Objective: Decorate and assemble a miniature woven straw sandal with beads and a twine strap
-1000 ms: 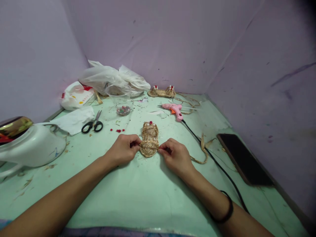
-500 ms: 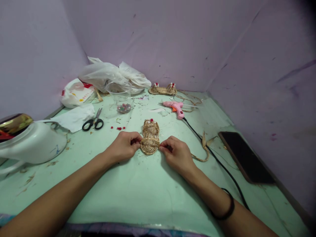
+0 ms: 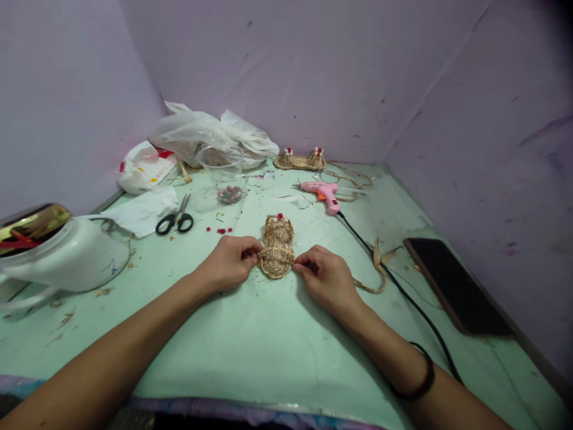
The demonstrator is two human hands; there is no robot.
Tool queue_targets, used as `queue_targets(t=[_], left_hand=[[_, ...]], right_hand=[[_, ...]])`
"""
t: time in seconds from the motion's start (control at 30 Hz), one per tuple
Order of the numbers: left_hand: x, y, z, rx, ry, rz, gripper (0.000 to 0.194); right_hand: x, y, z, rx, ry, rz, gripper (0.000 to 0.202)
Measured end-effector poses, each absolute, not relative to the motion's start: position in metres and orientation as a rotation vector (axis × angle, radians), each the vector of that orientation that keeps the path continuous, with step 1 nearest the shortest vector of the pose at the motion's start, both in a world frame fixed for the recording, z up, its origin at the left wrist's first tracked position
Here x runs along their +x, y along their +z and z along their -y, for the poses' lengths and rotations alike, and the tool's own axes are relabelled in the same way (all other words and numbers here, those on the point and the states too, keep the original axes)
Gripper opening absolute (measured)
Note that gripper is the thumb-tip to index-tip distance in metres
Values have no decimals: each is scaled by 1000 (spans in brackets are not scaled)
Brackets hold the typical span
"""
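A small woven straw piece [image 3: 276,263], shaped like a slipper, lies on the green tabletop between my hands. A red bead [image 3: 280,216] with white ones beside it sits at its far end. My left hand [image 3: 228,263] pinches its left edge near a band that crosses it. At the right edge, my right hand [image 3: 326,275] grips the same piece between thumb and fingers. A few loose red beads [image 3: 221,230] lie beyond my left hand. Further back rests a pink glue gun [image 3: 320,192], its nozzle pointing left.
Black-handled scissors [image 3: 175,218] and a clear cup [image 3: 230,186] with beads stand left. A white pot [image 3: 85,257] is at far left, a phone [image 3: 452,286] at right. A black cord [image 3: 403,292] runs past my right arm. A second woven piece [image 3: 299,161] and plastic bags [image 3: 201,134] line the wall.
The whole view has shifted slightly, so everything appears a little further right. Both hands keep their hold on the woven piece, with no other visible change.
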State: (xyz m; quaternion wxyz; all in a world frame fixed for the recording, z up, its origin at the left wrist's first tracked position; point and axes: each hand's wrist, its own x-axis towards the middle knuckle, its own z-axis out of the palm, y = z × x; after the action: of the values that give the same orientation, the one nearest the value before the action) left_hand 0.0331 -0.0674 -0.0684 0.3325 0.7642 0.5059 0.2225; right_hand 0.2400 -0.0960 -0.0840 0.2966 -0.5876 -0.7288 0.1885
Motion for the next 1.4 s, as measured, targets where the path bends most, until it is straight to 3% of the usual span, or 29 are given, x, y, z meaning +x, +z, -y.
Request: queue_targets(t=[0.87,1.4], left_hand=[[36,-64,70,2111,556,-1375,16],[35,-63,70,2053,605,-1357,13]], right_hand=[[239,-84,94,-1573,550,1869,11],[237,-88,88,-1565,939,1538,9]])
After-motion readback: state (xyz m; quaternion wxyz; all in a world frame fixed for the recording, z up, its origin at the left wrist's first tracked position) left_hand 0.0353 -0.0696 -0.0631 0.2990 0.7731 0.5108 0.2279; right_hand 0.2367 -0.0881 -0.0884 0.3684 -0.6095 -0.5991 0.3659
